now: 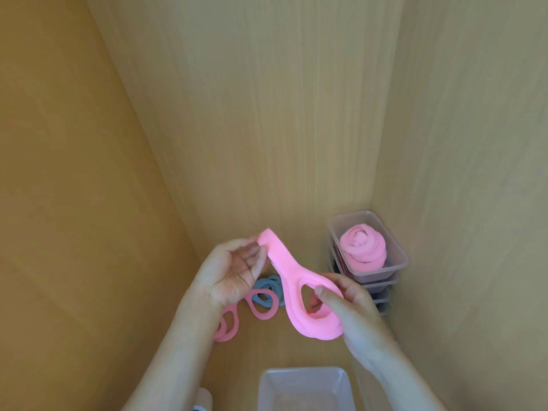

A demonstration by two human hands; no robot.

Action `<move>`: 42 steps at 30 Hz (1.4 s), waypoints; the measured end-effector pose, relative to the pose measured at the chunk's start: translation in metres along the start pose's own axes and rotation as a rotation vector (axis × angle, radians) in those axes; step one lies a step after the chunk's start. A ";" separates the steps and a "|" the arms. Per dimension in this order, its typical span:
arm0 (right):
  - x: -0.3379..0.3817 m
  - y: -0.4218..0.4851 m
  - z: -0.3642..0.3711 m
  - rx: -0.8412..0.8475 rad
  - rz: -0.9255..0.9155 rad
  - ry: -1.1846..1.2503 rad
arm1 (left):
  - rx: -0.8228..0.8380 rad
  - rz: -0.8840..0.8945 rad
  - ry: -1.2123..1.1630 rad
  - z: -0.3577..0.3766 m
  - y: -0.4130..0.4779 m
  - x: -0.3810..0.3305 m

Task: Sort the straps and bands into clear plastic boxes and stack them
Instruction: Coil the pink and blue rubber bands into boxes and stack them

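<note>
Together, left hand (237, 271) and right hand (350, 307) pinch opposite ends of a pink band (292, 280).

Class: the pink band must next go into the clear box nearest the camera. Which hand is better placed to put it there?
Probably the right hand: it grips the looped end of the pink band, nearer the clear box. The left hand only pinches the far tip.

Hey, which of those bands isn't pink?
The blue-grey band lying beside the left hand; the stretched band, the boxed roll and the loose loops are all pink.
</note>
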State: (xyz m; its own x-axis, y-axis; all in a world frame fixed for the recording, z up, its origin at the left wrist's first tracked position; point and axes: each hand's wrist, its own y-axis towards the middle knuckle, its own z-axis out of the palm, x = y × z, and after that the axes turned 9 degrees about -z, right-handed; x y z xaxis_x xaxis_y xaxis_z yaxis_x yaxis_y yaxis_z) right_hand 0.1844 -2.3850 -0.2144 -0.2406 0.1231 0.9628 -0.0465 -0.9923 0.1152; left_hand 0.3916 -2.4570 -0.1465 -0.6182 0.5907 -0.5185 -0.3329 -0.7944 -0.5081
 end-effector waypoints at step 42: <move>0.000 -0.020 0.013 0.129 -0.320 -0.438 | -0.145 0.301 0.502 -0.055 -0.013 0.105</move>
State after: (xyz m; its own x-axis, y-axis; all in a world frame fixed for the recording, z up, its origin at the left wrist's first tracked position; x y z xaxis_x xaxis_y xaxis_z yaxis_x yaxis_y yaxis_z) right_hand 0.1977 -2.3657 -0.2138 0.1927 0.4275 0.8832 0.0749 -0.9039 0.4211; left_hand 0.3699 -2.3767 -0.2321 -0.2465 0.3654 -0.8976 -0.0734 -0.9306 -0.3586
